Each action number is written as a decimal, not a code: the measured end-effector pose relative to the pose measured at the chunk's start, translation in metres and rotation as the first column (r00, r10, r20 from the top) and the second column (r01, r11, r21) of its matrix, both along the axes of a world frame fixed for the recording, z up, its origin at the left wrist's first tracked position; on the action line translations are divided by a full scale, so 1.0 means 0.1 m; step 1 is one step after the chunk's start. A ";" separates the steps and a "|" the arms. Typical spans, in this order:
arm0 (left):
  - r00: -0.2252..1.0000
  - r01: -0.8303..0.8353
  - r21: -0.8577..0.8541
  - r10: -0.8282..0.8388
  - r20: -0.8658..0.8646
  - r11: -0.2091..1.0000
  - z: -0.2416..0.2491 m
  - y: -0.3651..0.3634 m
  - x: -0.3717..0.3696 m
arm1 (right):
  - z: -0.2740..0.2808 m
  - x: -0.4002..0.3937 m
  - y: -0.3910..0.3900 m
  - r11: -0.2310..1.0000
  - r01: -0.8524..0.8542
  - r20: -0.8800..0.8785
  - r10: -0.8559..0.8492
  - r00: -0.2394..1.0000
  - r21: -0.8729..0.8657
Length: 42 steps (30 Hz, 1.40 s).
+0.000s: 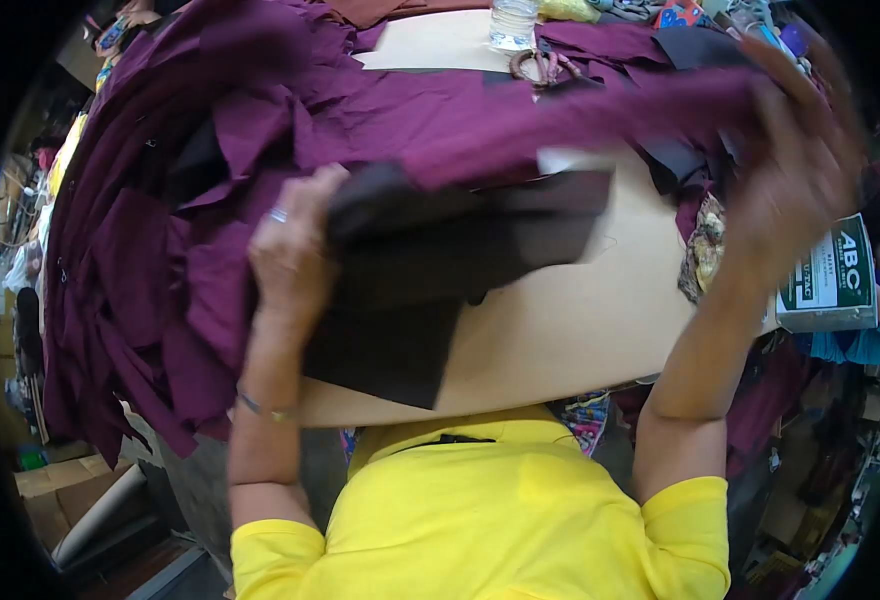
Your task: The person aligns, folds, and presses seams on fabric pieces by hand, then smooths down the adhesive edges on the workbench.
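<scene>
Cloth of dark colour (470,225), spreading right of our left grip (297,240), is clasped there, probably to steady it, while purple cloth (600,122) reaches our blurred right grip (800,185), whose closing on it we cannot tell.

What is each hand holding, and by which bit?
The left hand holds dark cloth by its left edge. The right hand seems to have the right end of a purple strip, but it's too blurry to be sure.
</scene>
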<state>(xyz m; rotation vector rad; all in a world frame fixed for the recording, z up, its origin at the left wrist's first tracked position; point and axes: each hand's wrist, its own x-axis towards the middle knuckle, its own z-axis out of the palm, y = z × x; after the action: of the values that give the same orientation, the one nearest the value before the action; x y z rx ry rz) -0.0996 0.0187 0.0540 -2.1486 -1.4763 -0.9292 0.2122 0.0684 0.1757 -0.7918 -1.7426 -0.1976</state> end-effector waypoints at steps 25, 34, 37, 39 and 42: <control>0.927 -0.018 -0.514 -0.178 -0.330 0.858 0.00 -0.42 0.20 | -1.67 -0.54 -0.82 0.893 -0.073 0.535 0.330 0.778 -0.445; 0.966 0.119 -0.377 -0.195 -0.172 0.918 -0.42 -0.27 0.23 | -1.72 0.57 -0.39 0.833 0.319 0.460 -0.089 0.884 -0.452; 0.966 0.153 -0.358 -0.216 -0.142 0.921 -0.43 -0.24 0.25 | -1.72 0.29 -0.43 0.796 0.192 0.366 0.040 0.930 -0.575; 0.973 0.125 -0.368 -0.186 -0.134 0.921 -0.43 -0.22 0.26 | -1.77 -0.12 -0.57 0.791 0.112 0.435 0.207 0.876 -0.602; 0.989 0.042 -0.386 -0.093 -0.114 0.922 -0.45 -0.11 0.26 | -1.75 -0.54 -0.77 0.750 -0.044 0.533 0.508 0.677 -0.660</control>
<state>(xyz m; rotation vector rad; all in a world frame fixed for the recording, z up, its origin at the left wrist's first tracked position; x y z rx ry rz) -0.0740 0.0079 0.0093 -2.4944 -1.6338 -0.5372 0.1578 -0.0089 0.0004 -0.9328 -2.7099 0.3751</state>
